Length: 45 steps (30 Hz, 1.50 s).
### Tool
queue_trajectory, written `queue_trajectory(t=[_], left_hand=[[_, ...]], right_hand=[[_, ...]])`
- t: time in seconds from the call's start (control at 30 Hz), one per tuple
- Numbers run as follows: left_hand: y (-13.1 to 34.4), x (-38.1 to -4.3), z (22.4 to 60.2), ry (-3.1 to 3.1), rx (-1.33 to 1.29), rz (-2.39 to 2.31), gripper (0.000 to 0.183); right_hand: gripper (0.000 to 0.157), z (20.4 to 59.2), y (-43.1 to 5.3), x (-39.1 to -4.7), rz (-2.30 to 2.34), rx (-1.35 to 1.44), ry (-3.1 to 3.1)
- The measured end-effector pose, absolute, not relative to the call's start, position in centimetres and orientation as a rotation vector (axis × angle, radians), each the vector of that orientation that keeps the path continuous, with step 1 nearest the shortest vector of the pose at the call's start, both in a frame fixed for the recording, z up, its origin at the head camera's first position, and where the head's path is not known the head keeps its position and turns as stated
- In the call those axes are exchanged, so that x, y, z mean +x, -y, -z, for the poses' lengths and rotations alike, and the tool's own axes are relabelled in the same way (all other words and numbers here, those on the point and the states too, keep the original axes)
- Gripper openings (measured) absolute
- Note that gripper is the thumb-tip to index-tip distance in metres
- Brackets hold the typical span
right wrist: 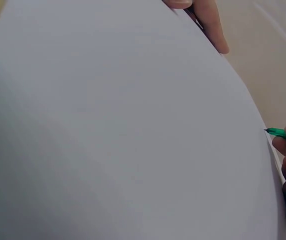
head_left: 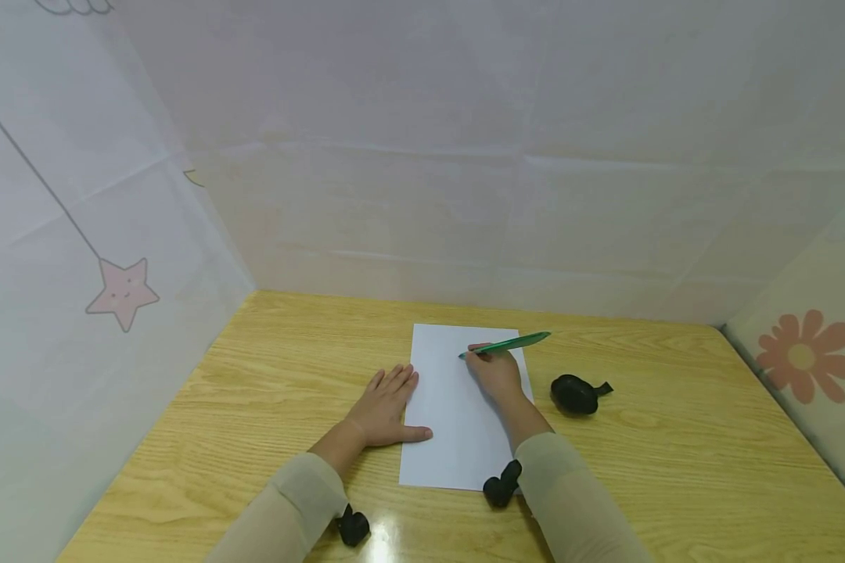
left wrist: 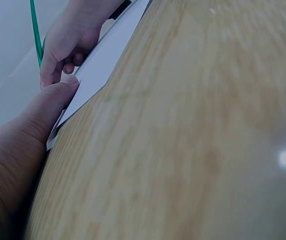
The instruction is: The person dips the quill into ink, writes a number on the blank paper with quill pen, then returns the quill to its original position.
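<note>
Wooden table (head_left: pixel 289 367) beneath both my hands. White paper (head_left: pixel 454 407) lies below my grip. My left hand (head_left: pixel 387 410), left of the grip, spreads across the paper's left edge, thumb extended onto it. My right hand (head_left: pixel 498 374), fingers curled, pinches the green pen (head_left: pixel 515 342), its tail slanting up rightward.

The head view looks forward and down from above. Nearer wrist views share the paper (right wrist: pixel 133 125): left's upper left, right's centre.
</note>
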<state>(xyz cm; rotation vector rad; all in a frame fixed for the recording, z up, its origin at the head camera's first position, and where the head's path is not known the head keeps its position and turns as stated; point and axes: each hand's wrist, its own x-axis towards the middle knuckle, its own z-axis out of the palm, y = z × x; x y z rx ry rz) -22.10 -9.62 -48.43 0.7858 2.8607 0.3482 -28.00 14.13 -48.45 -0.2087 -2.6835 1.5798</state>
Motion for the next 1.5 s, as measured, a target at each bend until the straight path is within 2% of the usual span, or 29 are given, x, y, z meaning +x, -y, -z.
queue_trajectory(t=[1.5], left_hand=[[9.6,-21.9,48.2,-2.851,0.777,-0.369,0.106]], right_hand=[[0.028,47.9,-13.4,-26.5,-1.567,-0.136,2.726]])
